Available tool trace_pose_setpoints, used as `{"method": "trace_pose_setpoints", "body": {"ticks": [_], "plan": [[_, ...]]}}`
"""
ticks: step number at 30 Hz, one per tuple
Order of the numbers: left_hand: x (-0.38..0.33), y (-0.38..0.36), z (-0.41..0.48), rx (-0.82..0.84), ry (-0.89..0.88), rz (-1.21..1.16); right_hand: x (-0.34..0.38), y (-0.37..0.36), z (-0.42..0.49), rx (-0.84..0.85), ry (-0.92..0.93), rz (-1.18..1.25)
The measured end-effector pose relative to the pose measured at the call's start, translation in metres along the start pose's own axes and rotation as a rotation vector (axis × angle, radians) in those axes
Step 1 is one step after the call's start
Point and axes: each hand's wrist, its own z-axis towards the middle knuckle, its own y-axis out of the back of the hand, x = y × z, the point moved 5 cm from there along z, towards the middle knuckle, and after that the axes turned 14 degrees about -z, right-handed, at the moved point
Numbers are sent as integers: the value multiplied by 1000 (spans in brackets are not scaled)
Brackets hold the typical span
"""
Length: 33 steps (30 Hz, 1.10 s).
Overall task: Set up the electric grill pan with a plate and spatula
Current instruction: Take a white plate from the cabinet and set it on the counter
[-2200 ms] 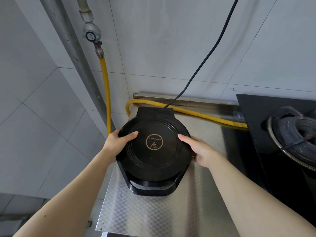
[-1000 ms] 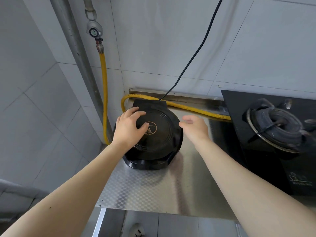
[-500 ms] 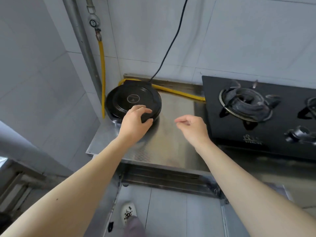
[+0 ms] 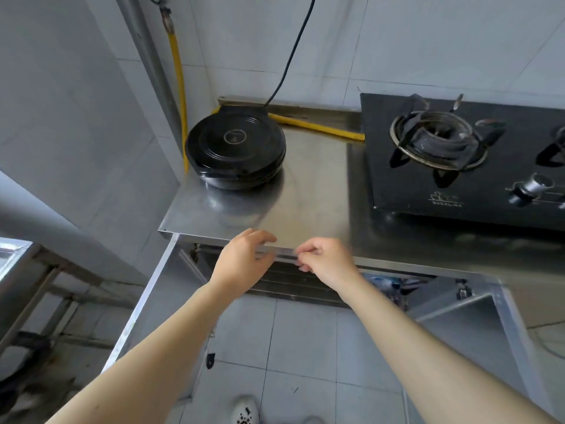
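The black round electric grill pan [image 4: 235,149] sits closed at the back left corner of the steel counter [image 4: 308,197], its black cord [image 4: 293,53] running up the wall. My left hand [image 4: 241,261] hovers at the counter's front edge with fingers loosely apart, holding nothing. My right hand [image 4: 324,260] is beside it, fingers curled, also holding nothing. Both hands are well in front of the pan and apart from it. No plate or spatula is in view.
A black gas stove [image 4: 458,160] with a burner and knob fills the counter's right side. A yellow gas hose [image 4: 179,71] runs down the wall and behind the pan. Below the counter are a rack and tiled floor [image 4: 293,341]; a steel stand is at far left.
Both hands have let go of the grill pan and drawn back to the counter's front edge. The view has pulled away, showing the stove and the floor.
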Motion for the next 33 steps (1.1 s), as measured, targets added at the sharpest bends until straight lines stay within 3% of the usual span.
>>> {"method": "trace_pose_setpoints", "body": {"ticks": [6,14,20,26,33], "plan": [[53,-40,-19,176,50,5,-40,-47,6,82,-96,-55],[121,-78,-15,173,116,48,-100,-89,35,117,-133,-46],[168,-142,18,85,146,-7,-159,-101,95,51,-112,-46],[217,-196,69,-20,37,-26,-215,-112,171,-71,-46,-19],[265,-200,135,-438,-191,-65,-232,-122,270,-283,159,-6]]}}
